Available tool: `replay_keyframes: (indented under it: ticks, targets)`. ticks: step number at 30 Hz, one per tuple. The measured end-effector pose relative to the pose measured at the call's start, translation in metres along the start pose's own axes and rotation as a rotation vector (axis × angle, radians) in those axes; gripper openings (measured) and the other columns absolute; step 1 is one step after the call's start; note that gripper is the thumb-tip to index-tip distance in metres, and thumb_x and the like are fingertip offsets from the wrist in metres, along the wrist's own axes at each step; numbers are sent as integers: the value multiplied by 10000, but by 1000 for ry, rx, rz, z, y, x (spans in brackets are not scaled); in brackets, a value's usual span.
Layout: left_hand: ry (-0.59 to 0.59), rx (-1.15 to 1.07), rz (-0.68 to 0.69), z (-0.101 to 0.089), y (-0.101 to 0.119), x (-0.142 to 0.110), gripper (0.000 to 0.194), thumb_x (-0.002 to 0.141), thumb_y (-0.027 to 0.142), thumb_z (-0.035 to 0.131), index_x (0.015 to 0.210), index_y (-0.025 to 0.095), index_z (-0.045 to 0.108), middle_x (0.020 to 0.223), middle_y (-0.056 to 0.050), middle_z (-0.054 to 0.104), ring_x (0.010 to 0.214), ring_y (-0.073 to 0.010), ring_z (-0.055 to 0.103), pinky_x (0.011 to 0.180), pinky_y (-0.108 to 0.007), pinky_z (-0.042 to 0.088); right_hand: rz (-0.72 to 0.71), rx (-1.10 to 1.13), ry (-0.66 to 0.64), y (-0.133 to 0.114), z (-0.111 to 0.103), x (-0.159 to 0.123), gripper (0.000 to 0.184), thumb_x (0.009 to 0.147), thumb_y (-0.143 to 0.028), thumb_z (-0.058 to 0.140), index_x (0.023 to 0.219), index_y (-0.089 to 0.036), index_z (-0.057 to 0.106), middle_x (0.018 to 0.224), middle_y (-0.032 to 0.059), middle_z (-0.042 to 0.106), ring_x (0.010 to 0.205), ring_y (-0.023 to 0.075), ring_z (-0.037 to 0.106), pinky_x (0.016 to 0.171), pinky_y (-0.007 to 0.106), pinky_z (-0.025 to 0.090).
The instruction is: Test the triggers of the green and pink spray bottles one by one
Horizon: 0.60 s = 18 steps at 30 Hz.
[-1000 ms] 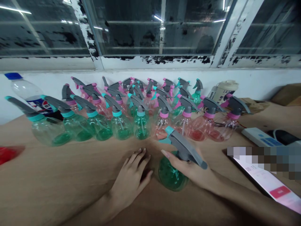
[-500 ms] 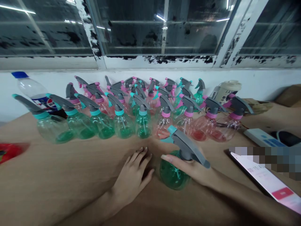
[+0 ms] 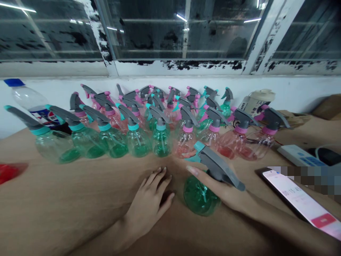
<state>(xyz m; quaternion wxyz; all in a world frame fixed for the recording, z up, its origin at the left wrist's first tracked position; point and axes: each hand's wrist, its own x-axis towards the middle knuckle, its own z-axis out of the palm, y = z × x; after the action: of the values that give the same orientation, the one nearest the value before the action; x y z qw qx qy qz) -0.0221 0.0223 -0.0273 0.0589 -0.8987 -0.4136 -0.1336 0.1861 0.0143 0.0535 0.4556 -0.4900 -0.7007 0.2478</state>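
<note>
My right hand [image 3: 226, 192] is wrapped around the neck of a green spray bottle [image 3: 199, 197] with a grey and teal trigger head, its thumb across the near side. The other fingers are partly hidden behind the bottle. Flat on the table [image 3: 80, 199] rests my left hand [image 3: 149, 199], fingers apart and nothing in it, just left of that bottle. Beyond both hands stands a row of spray bottles: green ones with teal collars [image 3: 139, 144] on the left, pink ones with pink collars [image 3: 185, 142] on the right.
More spray bottles [image 3: 170, 103] stand behind the front row, near the wall. A cola bottle [image 3: 39, 106] is at the back left, a red packet [image 3: 10, 172] at the left edge. On the right are a phone [image 3: 301, 202], a power strip [image 3: 299, 154] and a paper cup [image 3: 258, 101].
The green spray bottle in my right hand has shifted slightly to the right. My left hand stays in place on the table.
</note>
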Motion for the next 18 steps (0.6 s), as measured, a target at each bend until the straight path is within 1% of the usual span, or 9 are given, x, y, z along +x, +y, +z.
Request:
replay_keyframes:
  ticks: [3,6,9,12,14,16,18]
  targets:
    - [4,-4,3,1,-1,-1,401,881,314,475,1233,124,492,1303,-145,491,1215,-293,424,932,-473,416,-43,19,33,1,1,0,194,762,-335,606,930,-256,661,877,18,692,836,203,651,767,333,524]
    - [10,-4,0,3,-2,-1,409,883,313,472,1245,124,481,1301,-140,493,1218,-289,422,939,-467,415,-71,12,53,4,2,-1,220,758,-337,617,959,-249,629,802,4,668,698,183,639,651,322,532]
    - [18,2,4,4,-2,-2,408,883,313,473,1244,124,483,1302,-137,494,1222,-290,418,946,-465,412,-77,-5,61,5,3,-2,233,765,-328,612,987,-255,612,786,-8,654,558,148,586,522,297,496]
    - [18,0,7,4,-2,-1,405,880,307,480,1243,126,489,1308,-138,487,1220,-291,420,943,-462,417,-67,-6,48,4,5,-3,235,767,-325,609,993,-261,604,770,-25,651,464,118,516,449,281,455]
    - [11,1,5,4,-2,-1,407,881,305,484,1244,120,491,1314,-144,480,1218,-296,420,938,-465,420,-62,10,39,3,6,-3,234,768,-330,608,992,-263,601,794,-27,658,480,120,528,467,283,465]
    - [9,4,5,3,-2,-1,407,883,304,485,1244,114,493,1314,-150,478,1220,-299,416,940,-471,415,-70,41,42,3,7,-4,236,766,-325,610,993,-265,597,869,-18,665,602,143,591,571,295,502]
    - [5,0,5,3,-2,-2,406,890,309,478,1246,114,490,1309,-149,483,1222,-298,412,942,-478,409,-76,78,37,3,8,-5,255,761,-315,616,1010,-264,589,952,-9,660,742,163,618,683,308,511]
